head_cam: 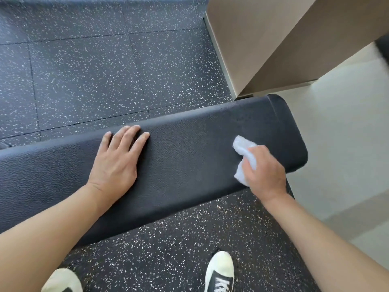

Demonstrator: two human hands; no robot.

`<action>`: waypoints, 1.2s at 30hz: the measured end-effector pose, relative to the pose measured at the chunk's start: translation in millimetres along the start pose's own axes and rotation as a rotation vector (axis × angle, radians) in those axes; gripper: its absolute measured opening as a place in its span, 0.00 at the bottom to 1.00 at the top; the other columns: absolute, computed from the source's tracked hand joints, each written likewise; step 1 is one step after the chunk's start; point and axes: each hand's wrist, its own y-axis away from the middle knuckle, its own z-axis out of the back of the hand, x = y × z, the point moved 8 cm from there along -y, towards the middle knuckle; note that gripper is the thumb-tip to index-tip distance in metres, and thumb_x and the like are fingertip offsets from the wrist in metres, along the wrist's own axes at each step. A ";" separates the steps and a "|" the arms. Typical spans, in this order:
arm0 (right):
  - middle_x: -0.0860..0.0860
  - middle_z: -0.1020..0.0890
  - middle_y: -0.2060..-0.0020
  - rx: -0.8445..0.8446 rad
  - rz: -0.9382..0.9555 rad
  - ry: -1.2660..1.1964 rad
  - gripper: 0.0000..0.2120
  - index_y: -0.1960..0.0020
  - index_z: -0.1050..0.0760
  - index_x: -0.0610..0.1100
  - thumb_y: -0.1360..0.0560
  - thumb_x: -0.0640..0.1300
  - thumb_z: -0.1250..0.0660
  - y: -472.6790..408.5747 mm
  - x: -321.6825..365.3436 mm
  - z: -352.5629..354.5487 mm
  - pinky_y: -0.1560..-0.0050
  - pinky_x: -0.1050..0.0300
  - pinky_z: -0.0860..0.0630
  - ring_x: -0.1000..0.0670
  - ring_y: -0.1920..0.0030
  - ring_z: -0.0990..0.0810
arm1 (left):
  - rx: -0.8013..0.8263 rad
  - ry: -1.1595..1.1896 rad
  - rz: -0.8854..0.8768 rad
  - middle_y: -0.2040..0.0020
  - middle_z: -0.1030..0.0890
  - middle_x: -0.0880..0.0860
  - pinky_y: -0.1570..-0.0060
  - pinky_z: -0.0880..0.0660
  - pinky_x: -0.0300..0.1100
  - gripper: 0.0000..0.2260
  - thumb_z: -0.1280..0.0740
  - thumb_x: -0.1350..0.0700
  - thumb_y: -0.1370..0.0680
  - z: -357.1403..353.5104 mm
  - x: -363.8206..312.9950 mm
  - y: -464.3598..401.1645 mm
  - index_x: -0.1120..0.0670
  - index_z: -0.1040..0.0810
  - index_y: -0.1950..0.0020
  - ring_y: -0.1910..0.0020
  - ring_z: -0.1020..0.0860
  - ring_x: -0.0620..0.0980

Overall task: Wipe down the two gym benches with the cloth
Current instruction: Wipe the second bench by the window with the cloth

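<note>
Cloth on the bench
My right hand (pixel 264 168) grips the white cloth (pixel 242 150) on the black bench (pixel 189 157); left hand (pixel 117 157) flat, empty. No readable writing.

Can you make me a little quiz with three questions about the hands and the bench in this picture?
1. True or false: the left hand lies flat and open on the bench.
2. What is the right hand holding?
A. a spray bottle
B. a white cloth
C. a shoe
3. Fill in the blank: the cloth is pressed on the bench pad near its ______ end, the end close to the beige wall corner.

Key
1. True.
2. B. The fingers are closed around the bunched cloth.
3. Right. The rounded end of the pad sits just beyond that hand.
</note>
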 end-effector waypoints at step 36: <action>0.49 0.23 0.60 -0.107 0.091 -0.181 0.08 0.55 0.26 0.45 0.30 0.46 0.29 -5.3 73.9 -30.3 0.69 0.51 0.31 0.46 0.65 0.25 | -0.101 0.033 0.650 0.46 0.18 0.63 0.34 0.35 0.61 0.22 0.52 0.49 0.18 -16.1 -72.3 -131.7 0.56 0.19 0.48 0.44 0.24 0.65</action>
